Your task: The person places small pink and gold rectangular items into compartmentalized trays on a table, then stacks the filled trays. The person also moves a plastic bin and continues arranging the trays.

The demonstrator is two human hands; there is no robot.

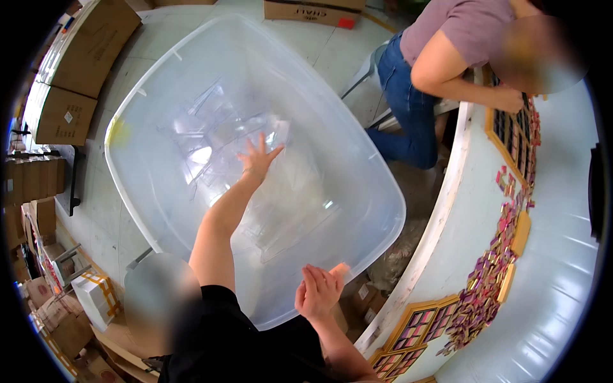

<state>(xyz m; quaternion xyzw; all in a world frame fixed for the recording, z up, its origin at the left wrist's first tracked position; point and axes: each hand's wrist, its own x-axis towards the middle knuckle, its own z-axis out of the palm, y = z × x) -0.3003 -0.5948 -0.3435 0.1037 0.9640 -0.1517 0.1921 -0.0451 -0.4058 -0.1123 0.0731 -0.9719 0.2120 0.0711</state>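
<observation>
A big translucent plastic bin [128, 185] stands in front of me. In its bottom lie several thin clear plastic pieces [198, 131], apparently trays or shells, overlapping one another. My left hand [257, 165] reaches deep into the bin, fingers spread over these pieces; whether it touches them I cannot tell. My right hand [318, 292] is at the bin's near right rim, its fingers curled together. A small peach-orange bit [340, 270] shows at its fingertips; its kind is unclear.
At right, a long white table [434, 255] carries many small pink and gold pieces [479, 293] and yellow-edged trays [408, 325]. Another person [460, 70] sits at its far end, an arm over the table. Cardboard boxes [83, 70] are stacked at left; one box [313, 13] lies beyond the bin.
</observation>
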